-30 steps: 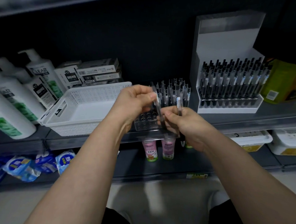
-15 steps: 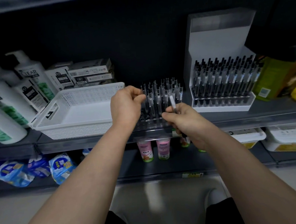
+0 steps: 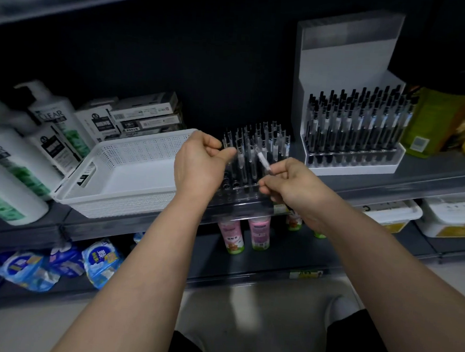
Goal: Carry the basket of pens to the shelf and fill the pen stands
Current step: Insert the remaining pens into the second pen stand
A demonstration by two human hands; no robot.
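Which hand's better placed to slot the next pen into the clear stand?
Right: the right hand pinches a tilted pen over the clear stand; the left hand sits by standing pens.

This is a shop: dark metal shelves carry rows of matching shampoo bottles, stacked boxes, a white display stand packed with black pens, blue packets below, and a yellow label on a shelf edge.

Head camera looks forward and down, close to the shelf.

Pen lower end behind right hand
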